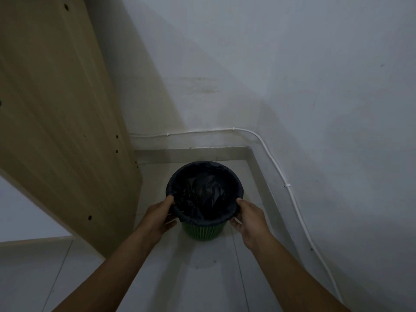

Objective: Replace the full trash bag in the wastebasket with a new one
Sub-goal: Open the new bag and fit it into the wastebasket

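Observation:
A green slatted wastebasket [203, 231] stands on the tiled floor in a room corner. A black trash bag [202, 194] lines it, with its edge folded down over the rim. My left hand [158, 218] grips the bag's folded edge at the near left of the rim, thumb over the top. My right hand [248, 218] holds the folded edge at the near right in the same way. The inside of the bag is dark and crinkled; what it holds cannot be made out.
A tall wooden cabinet side [67, 122] stands close on the left of the basket. White walls meet behind it, with a grey skirting [193, 154] and a white cable [290, 190] clipped along the wall. Pale floor tiles [202, 278] stretch toward me.

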